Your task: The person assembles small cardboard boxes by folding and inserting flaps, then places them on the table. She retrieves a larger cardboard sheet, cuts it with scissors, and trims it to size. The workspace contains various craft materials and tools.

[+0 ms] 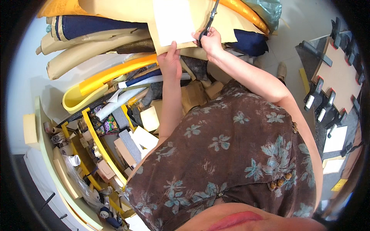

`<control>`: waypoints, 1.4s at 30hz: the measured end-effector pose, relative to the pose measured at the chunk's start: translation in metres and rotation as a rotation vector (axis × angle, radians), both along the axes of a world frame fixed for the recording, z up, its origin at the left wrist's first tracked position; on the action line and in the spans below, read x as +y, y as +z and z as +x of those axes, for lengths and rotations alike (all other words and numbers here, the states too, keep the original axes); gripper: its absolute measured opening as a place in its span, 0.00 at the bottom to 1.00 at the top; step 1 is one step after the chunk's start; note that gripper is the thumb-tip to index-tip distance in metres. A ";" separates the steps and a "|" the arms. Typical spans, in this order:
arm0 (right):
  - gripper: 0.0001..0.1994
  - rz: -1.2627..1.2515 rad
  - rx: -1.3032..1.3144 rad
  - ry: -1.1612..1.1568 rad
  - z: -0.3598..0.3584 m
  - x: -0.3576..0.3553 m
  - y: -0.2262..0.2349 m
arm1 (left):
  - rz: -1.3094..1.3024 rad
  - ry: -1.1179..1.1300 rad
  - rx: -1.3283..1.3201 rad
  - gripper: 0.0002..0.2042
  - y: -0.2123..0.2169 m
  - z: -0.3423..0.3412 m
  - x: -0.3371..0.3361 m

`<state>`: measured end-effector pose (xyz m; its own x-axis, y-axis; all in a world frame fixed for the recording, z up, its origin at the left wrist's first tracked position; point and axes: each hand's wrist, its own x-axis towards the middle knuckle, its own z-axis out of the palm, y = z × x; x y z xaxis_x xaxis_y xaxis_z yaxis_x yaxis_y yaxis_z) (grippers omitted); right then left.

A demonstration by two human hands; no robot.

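Note:
My left hand (170,63) pinches the near edge of a pale yellow sheet (219,25), thumb on top. On that sheet lies a white rectangular sheet of paper (174,23), its lower edge by my left fingertips. My right hand (211,41) grips a pair of scissors (211,20) by the dark handles, just right of the white paper. The blades point away from me, and their tips run toward the top edge of the picture. Whether the blades are apart is too small to tell.
Beneath the sheet lie rolls of material: navy (100,27), tan (84,57) and shiny orange (246,13). Lower left, a yellow-edged shelf (98,142) is packed with offcuts and rolls. At right, several black clamps (316,92) surround a tan board (339,73). A beige shoe (282,70) shows nearby.

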<state>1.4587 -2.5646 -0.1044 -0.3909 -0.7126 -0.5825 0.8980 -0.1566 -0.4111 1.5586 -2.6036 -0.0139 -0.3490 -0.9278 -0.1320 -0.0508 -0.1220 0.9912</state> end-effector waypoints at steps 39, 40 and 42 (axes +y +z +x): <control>0.21 -0.482 0.063 0.649 0.054 0.230 -0.039 | -0.397 0.006 -0.282 0.17 -0.016 -0.009 0.002; 0.22 -0.492 0.038 0.612 0.059 0.226 -0.039 | -0.396 -0.016 -0.276 0.17 -0.016 -0.009 0.002; 0.22 -0.513 -0.011 0.539 0.066 0.216 -0.039 | -0.407 -0.008 -0.261 0.17 -0.017 -0.011 0.004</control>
<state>1.5249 -2.3489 -0.1435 0.0942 -0.9875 -0.1267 0.9083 0.1373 -0.3950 1.5472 -2.6001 -0.0310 -0.3601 -0.9195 0.1575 -0.3032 0.2750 0.9124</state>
